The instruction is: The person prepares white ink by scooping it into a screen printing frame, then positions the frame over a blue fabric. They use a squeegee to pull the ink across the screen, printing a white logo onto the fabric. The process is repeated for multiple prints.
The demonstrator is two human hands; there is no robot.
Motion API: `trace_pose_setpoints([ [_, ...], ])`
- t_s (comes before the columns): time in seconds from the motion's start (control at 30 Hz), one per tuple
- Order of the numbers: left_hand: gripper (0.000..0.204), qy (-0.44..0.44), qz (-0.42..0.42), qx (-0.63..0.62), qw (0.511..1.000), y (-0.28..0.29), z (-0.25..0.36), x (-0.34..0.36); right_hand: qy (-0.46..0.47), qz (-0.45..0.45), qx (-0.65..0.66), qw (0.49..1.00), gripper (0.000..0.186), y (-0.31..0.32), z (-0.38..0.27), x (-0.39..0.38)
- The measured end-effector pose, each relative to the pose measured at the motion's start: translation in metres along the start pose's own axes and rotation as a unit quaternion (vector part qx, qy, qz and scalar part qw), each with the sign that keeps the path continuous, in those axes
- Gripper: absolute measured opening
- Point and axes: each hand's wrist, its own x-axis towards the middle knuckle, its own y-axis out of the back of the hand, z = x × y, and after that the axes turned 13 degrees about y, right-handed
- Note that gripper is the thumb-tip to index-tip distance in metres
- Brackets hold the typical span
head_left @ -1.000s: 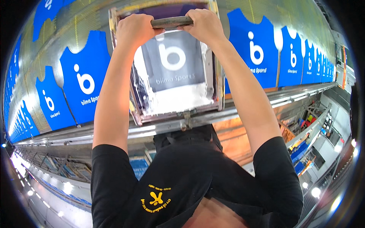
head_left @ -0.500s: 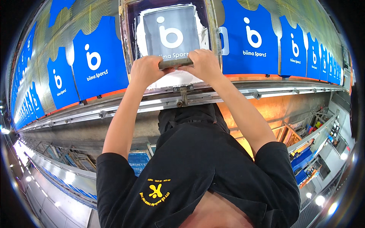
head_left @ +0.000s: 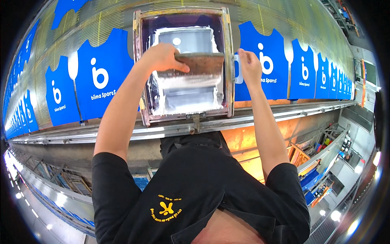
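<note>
My left hand (head_left: 164, 57) is closed round the left end of a wide squeegee (head_left: 205, 65) with a worn brown face. The squeegee stands tilted across a screen-printing frame (head_left: 138, 87). White ink (head_left: 187, 82) is smeared on the mesh below it and round the mesh borders. The squeegee hides part of the stencil. At the frame's right side, my right hand (head_left: 250, 67) has its fingers curled at a pale handle (head_left: 238, 73), seemingly gripping its upper part. Blue printed shirt panels, one on the left (head_left: 99, 67) and one on the right (head_left: 276, 49), flank the frame.
The long printing table (head_left: 109, 18) carries more blue panels in a row to both sides. A metal rail (head_left: 162, 132) with small stops runs along its near edge, and a bracket (head_left: 196, 122) meets the frame there. Shelving and racks stand behind on the right.
My right hand has let go of the squeegee and moved right to the frame's handle. The squeegee, now in my left hand alone, is farther from the frame's near edge and tilted.
</note>
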Motion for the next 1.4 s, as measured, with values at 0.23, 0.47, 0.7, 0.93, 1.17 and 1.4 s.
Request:
trace_pose_setpoints([
  [0.23, 0.056, -0.044, 0.181, 0.051, 0.981, 0.062, -0.019, 0.076, -0.230, -0.024, 0.210, 0.950, 0.046, -0.015, 0.039, -0.006],
  [0.47, 0.036, -0.054, 0.242, -0.002, 0.969, 0.039, -0.032, 0.061, -0.224, -0.023, 0.223, 0.948, 0.052, 0.006, -0.016, 0.008],
  [0.7, 0.038, -0.110, 0.281, -0.024, 0.953, -0.091, -0.026, -0.053, -0.216, -0.005, 0.253, 0.943, 0.042, 0.014, -0.029, 0.012],
  [0.93, 0.066, -0.110, 0.356, -0.030, 0.927, -0.197, -0.028, -0.164, -0.097, 0.088, 0.190, 0.973, 0.039, -0.008, -0.033, 0.010],
  [1.17, 0.062, -0.082, 0.328, -0.025, 0.941, -0.151, -0.122, -0.192, -0.077, 0.126, 0.219, 0.965, 0.034, -0.108, -0.068, -0.023],
  [1.4, 0.053, -0.016, 0.297, -0.040, 0.954, -0.103, -0.271, -0.238, -0.029, 0.092, 0.140, 0.985, 0.038, -0.268, -0.163, -0.067],
])
